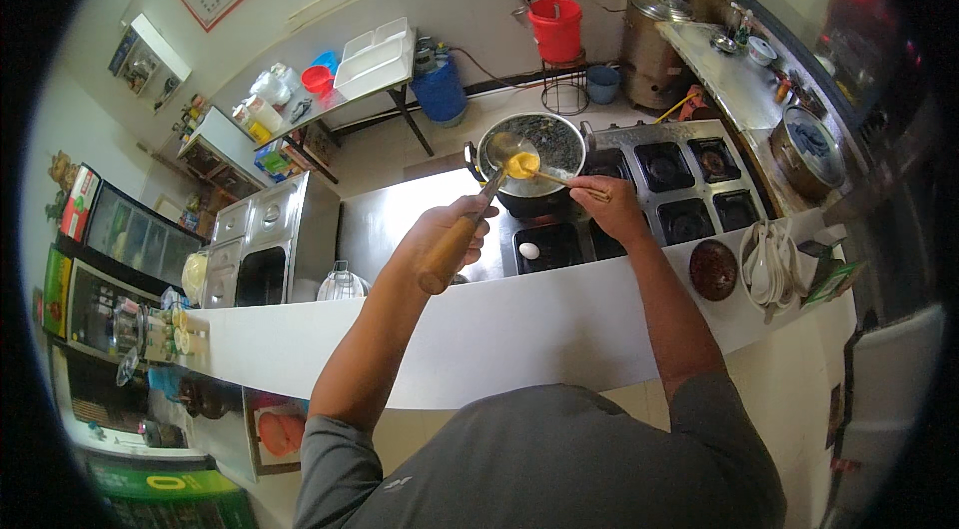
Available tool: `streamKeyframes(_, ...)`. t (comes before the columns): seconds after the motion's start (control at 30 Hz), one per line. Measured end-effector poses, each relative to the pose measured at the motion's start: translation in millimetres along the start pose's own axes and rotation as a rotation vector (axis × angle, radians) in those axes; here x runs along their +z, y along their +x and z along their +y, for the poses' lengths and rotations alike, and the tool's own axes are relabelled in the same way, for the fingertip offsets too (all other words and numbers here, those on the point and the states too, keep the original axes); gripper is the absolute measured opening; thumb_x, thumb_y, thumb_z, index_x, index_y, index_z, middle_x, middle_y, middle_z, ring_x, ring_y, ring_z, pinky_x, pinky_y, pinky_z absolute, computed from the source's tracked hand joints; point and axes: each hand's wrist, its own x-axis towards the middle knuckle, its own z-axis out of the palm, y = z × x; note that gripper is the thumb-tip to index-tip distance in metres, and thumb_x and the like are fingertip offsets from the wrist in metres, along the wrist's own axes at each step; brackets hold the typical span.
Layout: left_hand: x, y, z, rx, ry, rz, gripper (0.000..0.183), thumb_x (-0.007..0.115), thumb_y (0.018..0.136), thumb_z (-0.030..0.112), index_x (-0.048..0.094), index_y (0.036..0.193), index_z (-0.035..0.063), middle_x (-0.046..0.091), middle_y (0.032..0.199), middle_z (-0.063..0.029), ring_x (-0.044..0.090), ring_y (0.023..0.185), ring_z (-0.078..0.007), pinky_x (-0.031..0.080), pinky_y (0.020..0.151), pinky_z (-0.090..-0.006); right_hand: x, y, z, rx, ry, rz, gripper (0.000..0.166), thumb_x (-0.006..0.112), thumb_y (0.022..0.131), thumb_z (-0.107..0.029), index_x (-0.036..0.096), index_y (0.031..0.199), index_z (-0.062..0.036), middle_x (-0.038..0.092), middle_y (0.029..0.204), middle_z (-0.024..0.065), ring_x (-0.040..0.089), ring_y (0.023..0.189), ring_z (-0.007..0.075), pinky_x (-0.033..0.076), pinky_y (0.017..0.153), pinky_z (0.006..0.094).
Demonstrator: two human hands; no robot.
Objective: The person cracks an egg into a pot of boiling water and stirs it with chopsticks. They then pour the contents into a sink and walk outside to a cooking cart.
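My left hand (461,229) grips the wooden handle of a metal ladle (503,147). Yellow egg-like liquid (523,164) lies in the ladle's bowl, which is over a two-handled metal pot (585,147). Dark contents (554,139), too indistinct to identify, fill much of the pot. In my right hand (613,205) are wooden chopsticks (558,179), their tips in the yellow liquid. A white egg or eggshell (529,251) sits on the black burner recess nearer me, below the pot.
The gas stove (663,165) extends right of the pot, several burners showing. Before me runs a white counter (517,334); a dark red-brown round dish (712,270) and a container of white spoons (766,270) stand at its right. Stainless food pans (258,229) are at left.
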Motion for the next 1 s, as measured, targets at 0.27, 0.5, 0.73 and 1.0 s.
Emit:
streamKeyframes(0.27,4.0,-2.0,1.2,0.012,-0.002,0.042,0.041,0.060,0.103,0.025,0.052,0.124,-0.0094,0.059,0.068,-0.0038,0.056,0.051,-0.0095,0.046,0.045,-0.0186,2.1,0.7,5.0,0.083,0.100,0.014,0.022,0.075,0.093,-0.014,0.078,0.113,-0.0040,0.078,0.097,0.0093,0.072,0.086,0.0147,0.058,0.077,0.0287)
streamKeyframes(0.5,-3.2,-0.9,-1.1,0.003,-0.037,-0.005,0.042,0.061,0.103,0.027,0.052,0.124,-0.0082,0.062,0.070,-0.0060,0.060,0.053,-0.0103,0.047,0.045,-0.0180,-1.1,1.6,-6.5,0.067,0.009,-0.017,0.021,0.075,0.093,-0.015,0.079,0.111,-0.0037,0.078,0.097,0.0093,0.073,0.087,0.0140,0.058,0.078,0.0282)
streamKeyframes(0.73,1.1,-3.4,0.5,0.019,-0.021,0.008,0.042,0.059,0.104,0.027,0.051,0.125,-0.0087,0.062,0.068,-0.0058,0.059,0.052,-0.0104,0.048,0.046,-0.0187,1.1,0.5,-6.1,-0.005,-0.032,-0.021,0.021,0.075,0.093,-0.013,0.078,0.111,-0.0028,0.079,0.097,0.0096,0.073,0.085,0.0139,0.058,0.077,0.0282)
streamKeyframes(1.0,3.8,-4.2,0.9,0.015,0.008,0.052,0.041,0.060,0.103,0.026,0.052,0.124,-0.0084,0.063,0.069,-0.0050,0.057,0.051,-0.0094,0.045,0.044,-0.0180,0.8,0.5,-8.7,0.023,-0.064,-0.029,0.021,0.076,0.093,-0.013,0.078,0.110,-0.0028,0.079,0.096,0.0090,0.073,0.083,0.0139,0.058,0.075,0.0273)
